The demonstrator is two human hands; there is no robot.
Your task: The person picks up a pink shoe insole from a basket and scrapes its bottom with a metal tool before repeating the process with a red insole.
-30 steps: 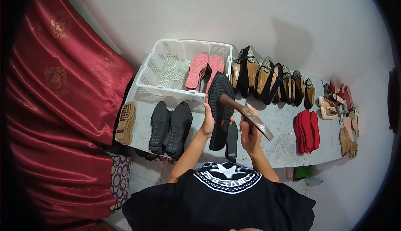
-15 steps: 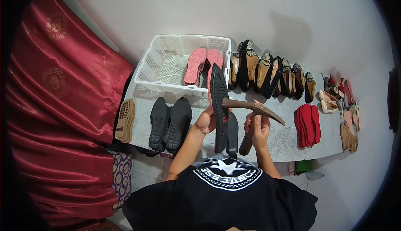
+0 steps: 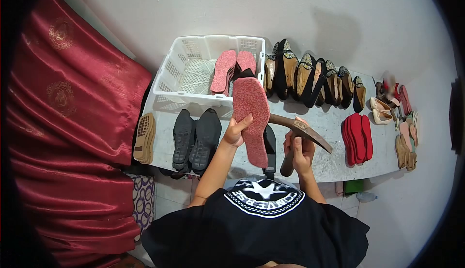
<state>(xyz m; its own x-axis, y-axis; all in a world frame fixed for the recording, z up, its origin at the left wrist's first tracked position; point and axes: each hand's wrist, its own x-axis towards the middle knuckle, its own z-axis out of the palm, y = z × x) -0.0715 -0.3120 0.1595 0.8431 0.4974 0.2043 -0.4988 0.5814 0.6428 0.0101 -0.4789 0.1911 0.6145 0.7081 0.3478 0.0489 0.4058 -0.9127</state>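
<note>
My left hand (image 3: 236, 131) grips a sole (image 3: 251, 115) held upright, its pink speckled face toward me and a bit of black showing at its top end. My right hand (image 3: 300, 150) is closed around the handle of a hammer (image 3: 312, 136). The hammer's head lies crosswise, its narrow left end reaching the sole's right edge. Behind and below the sole, a dark strip-like piece (image 3: 270, 149) is partly hidden.
On the table (image 3: 315, 164) stand a white basket (image 3: 167, 91) with pink soles (image 3: 224, 71), dark soles (image 3: 206, 139), tan soles (image 3: 144, 139), red soles (image 3: 357, 139) and a row of black shoes (image 3: 306, 81). More footwear (image 3: 381, 110) lies at the right. A red curtain (image 3: 72, 137) hangs left.
The sole has been turned in my left hand: its black ridged side faced right before, and now its pink face shows. The hammer stays in my right hand, nearly unmoved.
</note>
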